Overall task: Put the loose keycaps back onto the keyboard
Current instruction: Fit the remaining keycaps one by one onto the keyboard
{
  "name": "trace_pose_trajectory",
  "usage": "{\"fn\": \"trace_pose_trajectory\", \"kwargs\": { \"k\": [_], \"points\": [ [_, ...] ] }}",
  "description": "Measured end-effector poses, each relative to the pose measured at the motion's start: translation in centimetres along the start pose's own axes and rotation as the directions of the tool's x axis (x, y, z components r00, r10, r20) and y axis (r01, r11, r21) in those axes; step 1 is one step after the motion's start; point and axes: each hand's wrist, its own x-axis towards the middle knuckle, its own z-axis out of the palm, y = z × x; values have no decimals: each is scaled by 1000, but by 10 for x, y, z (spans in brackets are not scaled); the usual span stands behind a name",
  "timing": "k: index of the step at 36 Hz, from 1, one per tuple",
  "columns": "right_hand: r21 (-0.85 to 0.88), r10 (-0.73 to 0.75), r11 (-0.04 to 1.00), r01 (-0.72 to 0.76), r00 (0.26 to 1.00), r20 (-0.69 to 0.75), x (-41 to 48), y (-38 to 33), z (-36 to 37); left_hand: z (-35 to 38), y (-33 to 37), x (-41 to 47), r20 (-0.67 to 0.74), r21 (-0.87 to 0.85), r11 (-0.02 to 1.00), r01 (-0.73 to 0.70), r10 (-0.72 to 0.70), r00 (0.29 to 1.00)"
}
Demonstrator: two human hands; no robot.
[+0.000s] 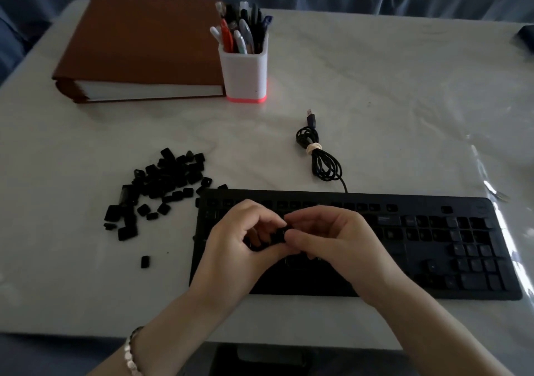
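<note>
A big white table [375, 101] holds a long black keyboard [433, 248] at the front, a brown binder [138, 43] at the back left and a white cup of pens [245, 69] just beside it. A heap of loose keycaps [161, 179] lies just left of the keyboard, and the cable [320, 159] sits rolled up behind it. Over the keyboard's left half the left hand [239, 245] and right hand [338, 240] meet, fingers curled, both pinching one small black keycap [279, 235].

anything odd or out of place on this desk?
Yes. A pile of keycaps lies scattered left of the keyboard, one stray keycap apart, nearer the table edge; the keyboard's left part looks bare. Its cable lies bundled, unplugged.
</note>
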Motion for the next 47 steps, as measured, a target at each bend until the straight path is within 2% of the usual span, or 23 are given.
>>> {"fn": "trace_pose_trajectory", "kwargs": {
  "k": [3,5,7,12,18,24,31,39,47],
  "points": [
    [-30,0,1000,-1,999,-42,1,7,1,-5,-14,-8,1,120,993,9,-10,1000],
    [-30,15,999,-18,997,-78,1,10,-2,-9,-26,-14,-77,218,975,38,-22,997],
    [-35,27,999,-30,994,-101,0,13,-6,-15,-35,-18,-182,272,954,125,-77,980],
    [-157,-6,987,-21,986,-168,1,15,-15,-31,-44,-16,-320,210,904,373,-297,900],
    [-144,-46,989,16,978,-203,5,13,-18,-35,-47,-8,-291,133,857,498,-446,846],
    [-166,-71,985,38,978,-198,8,13,-17,-24,-38,6,-297,181,841,510,-447,844],
    [-275,-58,962,4,980,-189,8,20,-19,-12,-31,14,-257,373,780,502,-433,864],
    [-286,-79,958,0,961,-264,7,23,-30,-2,-29,15,-262,435,772,463,-384,886],
    [-305,-141,951,47,945,-294,6,27,-40,3,-26,20,-252,464,747,476,-404,879]
  ]
}}
